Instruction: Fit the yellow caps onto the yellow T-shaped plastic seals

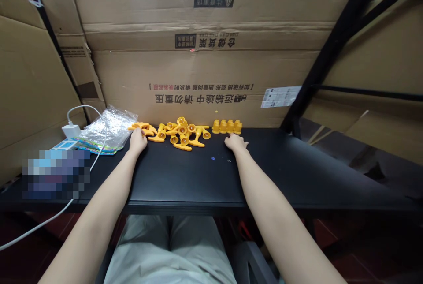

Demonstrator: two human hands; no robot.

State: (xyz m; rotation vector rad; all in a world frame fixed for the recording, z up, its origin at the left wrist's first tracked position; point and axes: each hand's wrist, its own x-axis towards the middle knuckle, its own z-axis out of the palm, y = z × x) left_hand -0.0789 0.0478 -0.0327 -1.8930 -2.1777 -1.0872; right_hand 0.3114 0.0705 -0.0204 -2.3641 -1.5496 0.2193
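My left hand (138,141) is at the left end of a heap of yellow plastic parts, its fingers curled round a yellow T-shaped handle (144,132). More such handles (142,125) lie stacked just beyond it. To the right spreads a loose heap of yellow handles and round sockets (183,130), some with their hollow ends facing me. A separate yellow handle (182,147) lies in front of them. On the right, several yellow stepped cylinders (227,126) stand upright in a row. Directly before that row rests my right hand (235,142), fingers apart and holding nothing visible.
Crumpled clear plastic bags (110,127) lie at the left, beside a white charger (71,131) with its cable (98,154). A blurred-out object (56,174) is nearer me. Cardboard (198,68) backs the black table (185,178); a black metal post (325,50) rises at right.
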